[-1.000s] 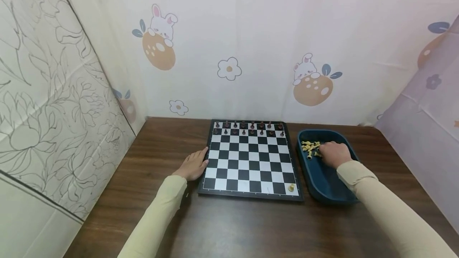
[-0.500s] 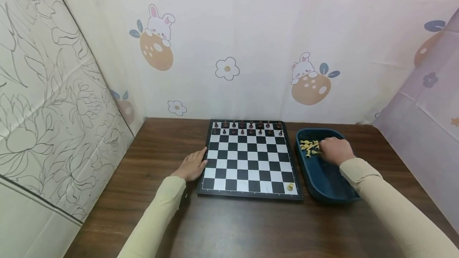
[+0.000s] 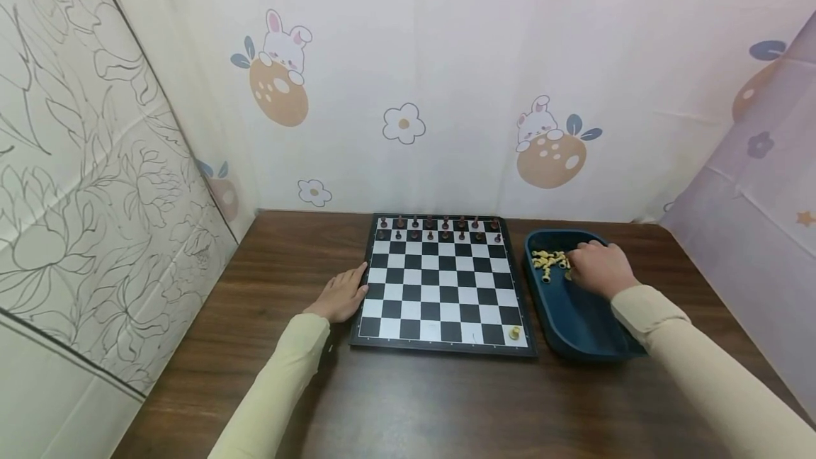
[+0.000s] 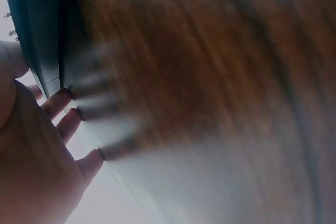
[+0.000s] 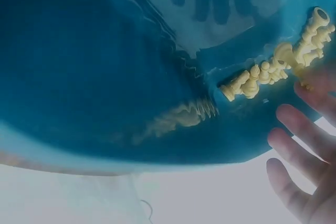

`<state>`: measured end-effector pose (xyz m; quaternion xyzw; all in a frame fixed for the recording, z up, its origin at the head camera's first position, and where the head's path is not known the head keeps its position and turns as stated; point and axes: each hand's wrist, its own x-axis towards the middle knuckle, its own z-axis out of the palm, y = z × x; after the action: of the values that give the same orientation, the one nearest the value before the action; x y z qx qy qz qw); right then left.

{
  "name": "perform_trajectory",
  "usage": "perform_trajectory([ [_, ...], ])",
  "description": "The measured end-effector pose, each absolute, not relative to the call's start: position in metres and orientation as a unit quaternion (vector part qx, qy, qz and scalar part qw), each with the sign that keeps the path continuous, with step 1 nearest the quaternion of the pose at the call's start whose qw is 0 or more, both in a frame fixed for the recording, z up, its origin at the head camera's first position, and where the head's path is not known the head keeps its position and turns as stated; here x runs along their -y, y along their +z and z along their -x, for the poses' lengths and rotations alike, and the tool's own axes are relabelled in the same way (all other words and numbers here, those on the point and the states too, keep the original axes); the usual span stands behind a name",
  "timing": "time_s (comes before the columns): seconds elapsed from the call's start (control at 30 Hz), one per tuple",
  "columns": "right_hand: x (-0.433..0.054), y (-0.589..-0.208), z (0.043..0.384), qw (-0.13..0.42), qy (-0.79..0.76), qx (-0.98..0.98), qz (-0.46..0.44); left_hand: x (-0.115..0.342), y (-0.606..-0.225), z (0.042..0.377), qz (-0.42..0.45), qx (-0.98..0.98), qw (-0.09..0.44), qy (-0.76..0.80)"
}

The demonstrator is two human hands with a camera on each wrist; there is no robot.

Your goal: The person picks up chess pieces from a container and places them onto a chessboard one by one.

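My left hand lies at the left edge of a black-and-white chessboard, its fingers extended. In the left wrist view, the fingertips touch the wooden table beside the board. My right hand reaches into a blue plastic tub right of the board. In the right wrist view, a cream chess piece tilts at the tips of its index finger and thumb, which appear to pinch it. Several cream chess pieces lie heaped beside it. One cream piece stands on the board's near right corner square.
Dark red chess pieces fill the two far rows of the board. The brown wooden table extends in front of the board. A patterned cloth hangs behind it, and a flower-patterned panel stands on the left.
My right hand shifts slightly right within the tub, at the pile of cream pieces. The left hand stays at the board's edge. The head view has moved a little.
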<state>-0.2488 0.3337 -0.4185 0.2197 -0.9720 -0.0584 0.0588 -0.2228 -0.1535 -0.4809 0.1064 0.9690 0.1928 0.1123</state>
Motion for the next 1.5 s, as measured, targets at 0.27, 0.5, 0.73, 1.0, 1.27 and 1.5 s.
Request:
perform_trajectory([
  [0.27,-0.332,-0.414,0.242,0.103,-0.066,0.96,-0.25,0.154,-0.482,0.223,-0.11,-0.969,0.112,0.193],
  [0.5,-0.326,-0.41,0.235,0.14,-0.076,0.947,-0.279,0.155,-0.481,0.223,-0.112,-0.968,0.113,0.194],
  [0.73,-0.314,-0.401,0.226,0.166,-0.074,0.936,-0.303,0.156,-0.483,0.222,-0.109,-0.967,0.119,0.198],
  [1.0,-0.296,-0.386,0.221,0.196,-0.068,0.924,-0.322,0.154,-0.482,0.222,-0.106,-0.969,0.115,0.193],
  [1.27,-0.266,-0.37,0.213,0.164,-0.08,0.933,-0.31,0.154,-0.479,0.223,-0.109,-0.969,0.112,0.193],
  [1.5,-0.238,-0.368,0.209,0.151,-0.093,0.933,-0.312,0.155,-0.482,0.222,-0.108,-0.97,0.108,0.191],
])
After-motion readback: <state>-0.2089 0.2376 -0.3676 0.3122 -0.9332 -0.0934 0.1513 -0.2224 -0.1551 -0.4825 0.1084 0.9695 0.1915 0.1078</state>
